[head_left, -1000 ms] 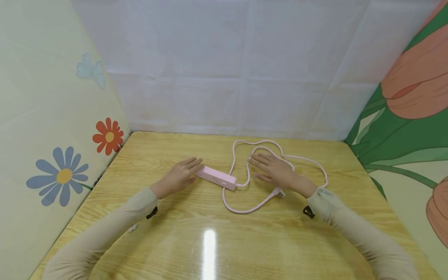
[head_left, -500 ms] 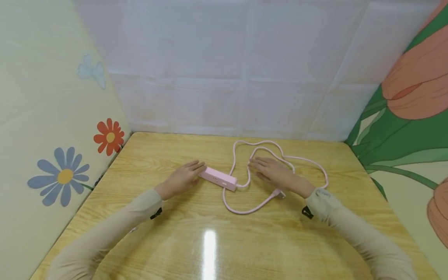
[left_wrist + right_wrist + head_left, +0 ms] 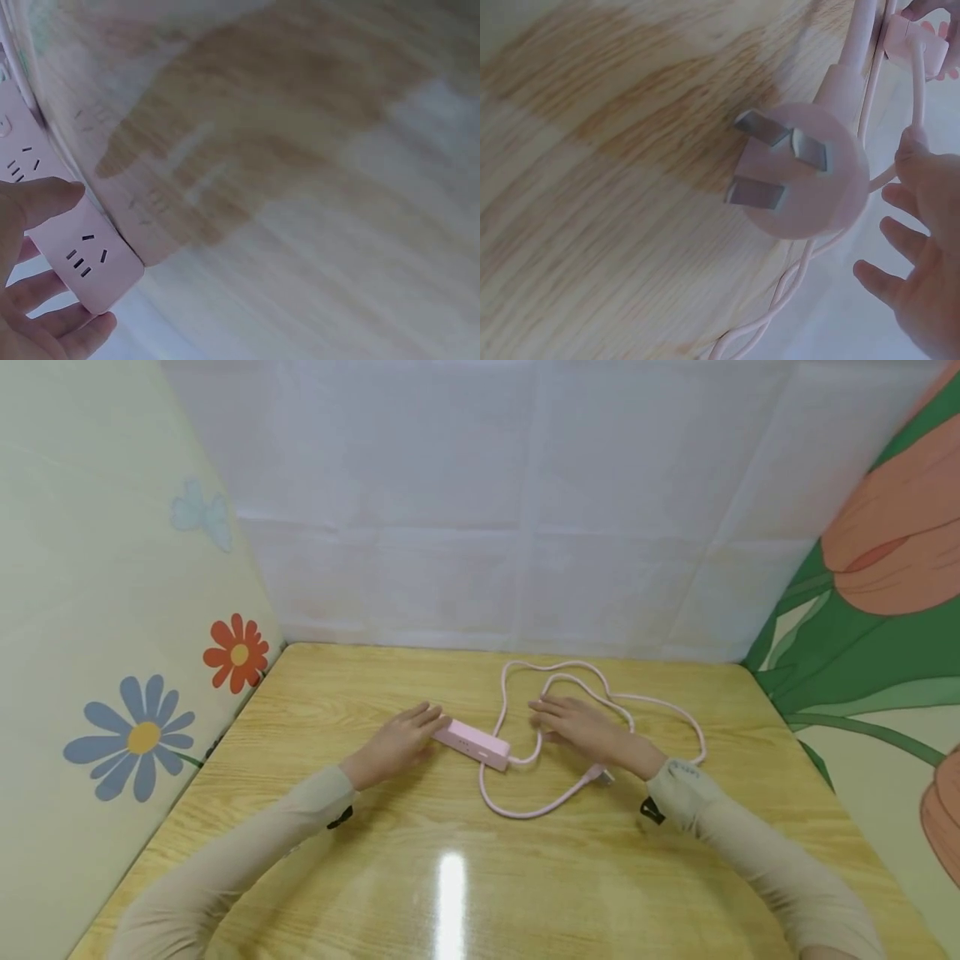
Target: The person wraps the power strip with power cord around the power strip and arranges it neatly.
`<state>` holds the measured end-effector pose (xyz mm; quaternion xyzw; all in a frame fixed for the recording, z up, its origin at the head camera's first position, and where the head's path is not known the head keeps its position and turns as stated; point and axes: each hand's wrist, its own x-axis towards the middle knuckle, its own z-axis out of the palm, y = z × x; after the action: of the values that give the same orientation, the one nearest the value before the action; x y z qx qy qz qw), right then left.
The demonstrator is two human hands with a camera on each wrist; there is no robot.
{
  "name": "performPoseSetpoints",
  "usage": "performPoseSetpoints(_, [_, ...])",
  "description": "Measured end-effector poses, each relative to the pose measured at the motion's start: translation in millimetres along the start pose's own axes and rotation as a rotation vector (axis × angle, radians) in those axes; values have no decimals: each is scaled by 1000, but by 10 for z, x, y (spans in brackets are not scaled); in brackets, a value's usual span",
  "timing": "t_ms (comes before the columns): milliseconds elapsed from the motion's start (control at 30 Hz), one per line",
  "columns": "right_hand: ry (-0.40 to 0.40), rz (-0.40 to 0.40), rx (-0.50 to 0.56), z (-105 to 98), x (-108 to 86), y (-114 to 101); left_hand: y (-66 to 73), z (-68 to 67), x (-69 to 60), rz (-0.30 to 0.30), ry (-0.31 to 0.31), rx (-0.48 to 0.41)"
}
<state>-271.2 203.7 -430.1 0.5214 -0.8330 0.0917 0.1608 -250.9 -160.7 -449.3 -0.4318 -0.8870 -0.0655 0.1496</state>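
A pink power strip (image 3: pixel 472 742) lies slantwise on the wooden table in the head view. My left hand (image 3: pixel 397 743) is at its far-left end. The left wrist view shows the thumb (image 3: pixel 56 199) along one side of the strip and the fingers at the opposite side, holding it. My right hand (image 3: pixel 585 731) is over the strip's looped cord (image 3: pixel 525 814). The right wrist view shows the cord passing between the right thumb and the spread, loose fingers (image 3: pixel 907 236). Close to that camera is the pink plug (image 3: pixel 810 176) with three metal prongs.
The wooden table (image 3: pixel 375 860) has a bright glare streak (image 3: pixel 450 902) near its front. White cloth (image 3: pixel 412 568) stands behind it. Flower-printed panels (image 3: pixel 135 610) close in both sides. Several cord loops spread over the table's right half.
My left hand has shifted slightly right, farther onto the end of the strip. My right hand has drifted a little left over the cord. Strip and plug stay in place.
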Motion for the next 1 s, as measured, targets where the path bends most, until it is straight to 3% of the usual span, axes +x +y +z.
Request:
performPoseSetpoints(267, [-92,23,-8,-17,-1,15,-3,-39,55,-21,-52,-23])
performPoseSetpoints(500, [-11,7,18,16,-49,66,6,-44,69,-32,-87,-33])
performPoseSetpoints(800, [-121,155,44,7,-83,76,-13,-21,109,-52,-123,-46])
performPoseSetpoints(1000, [-120,173,52,-11,-83,77,-16,-26,146,-65,-134,-60])
